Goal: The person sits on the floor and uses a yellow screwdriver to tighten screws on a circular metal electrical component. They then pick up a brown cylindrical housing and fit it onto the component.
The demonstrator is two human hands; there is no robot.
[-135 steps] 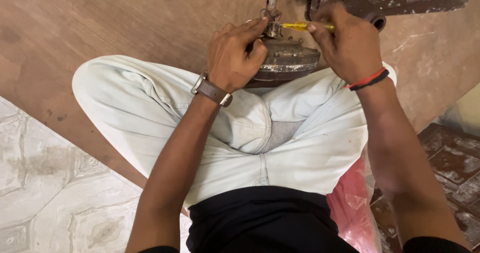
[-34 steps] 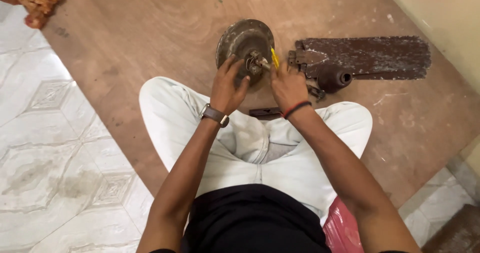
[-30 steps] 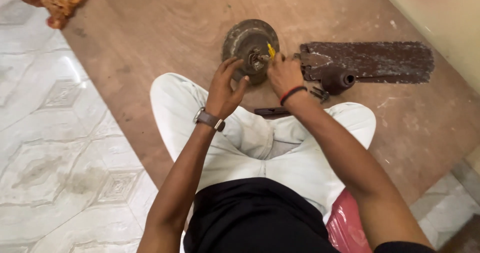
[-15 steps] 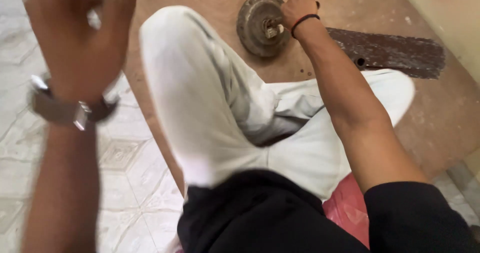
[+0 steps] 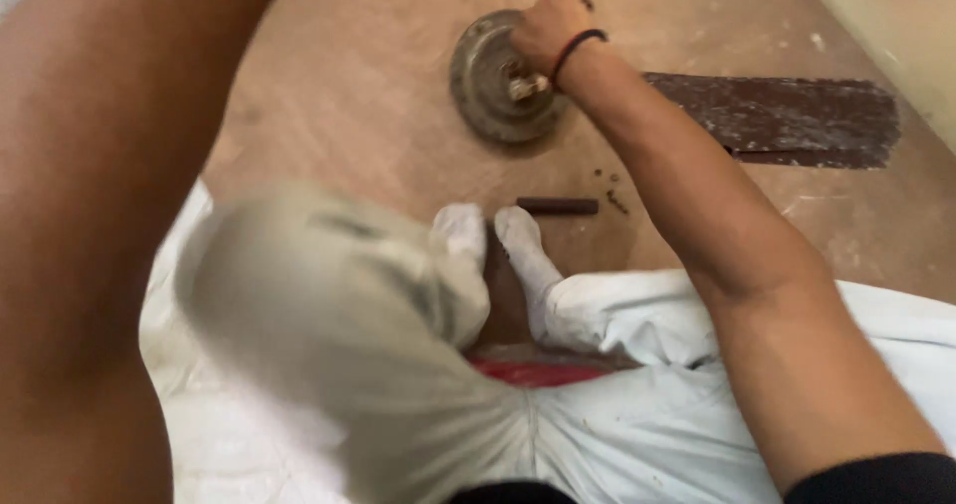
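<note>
Up goes my left arm [image 5: 110, 215], off the round metal motor [image 5: 493, 81]; its grip is out of sight. My right hand [image 5: 548, 28] pinches the motor's middle, beside the rusty blade [image 5: 797, 116].

blade [image 5: 787, 116] right of motor [image 5: 488, 91], rod [image 5: 558, 206] nearer

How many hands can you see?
1. The right hand rests on the round metal disc at the top. The left hand is out of view; only its forearm shows.
</note>
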